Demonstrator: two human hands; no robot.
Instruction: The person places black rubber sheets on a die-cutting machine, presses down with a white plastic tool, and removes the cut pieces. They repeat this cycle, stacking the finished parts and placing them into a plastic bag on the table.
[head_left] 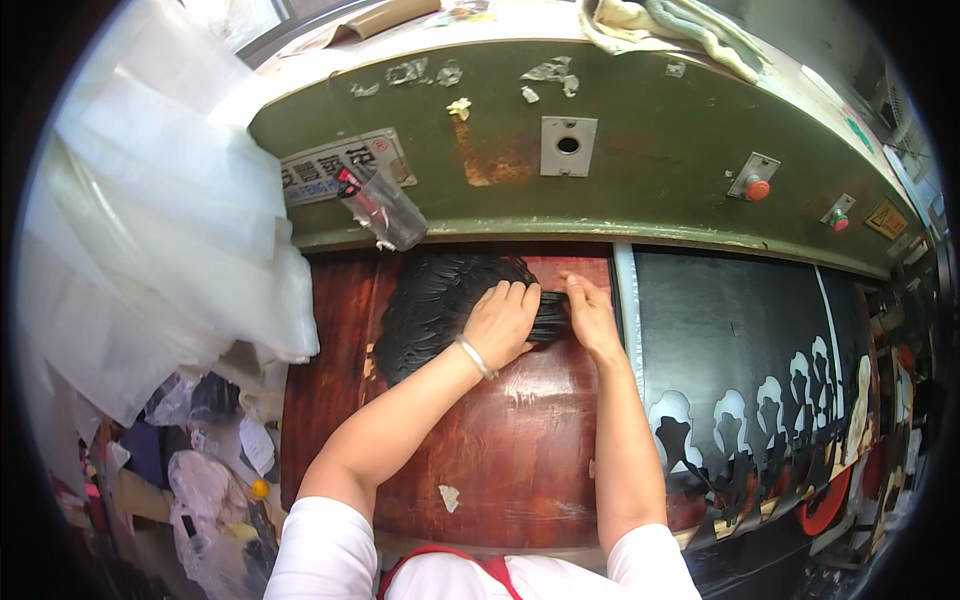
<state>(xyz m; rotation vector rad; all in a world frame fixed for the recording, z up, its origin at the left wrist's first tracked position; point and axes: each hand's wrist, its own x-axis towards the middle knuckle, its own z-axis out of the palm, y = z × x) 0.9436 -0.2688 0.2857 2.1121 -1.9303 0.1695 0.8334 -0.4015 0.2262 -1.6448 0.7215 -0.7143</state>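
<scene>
A fanned pile of thin black cut pieces [440, 300] lies on the reddish-brown board [500, 440] under the green machine head [620, 170]. My left hand [500, 322], with a metal bangle on the wrist, presses on the right end of the pile, fingers curled over it. My right hand [590, 312] holds the same end of the pile from the right, with its fingers on the small stack between both hands.
A black sheet [740, 330] with rows of cut-out shapes lies to the right. White plastic sheeting [160, 220] hangs at the left over a heap of scraps [200, 470]. A clear plastic cup [385, 207] hangs on the machine, which has red buttons [758, 188]. Cloth [660, 25] lies on top.
</scene>
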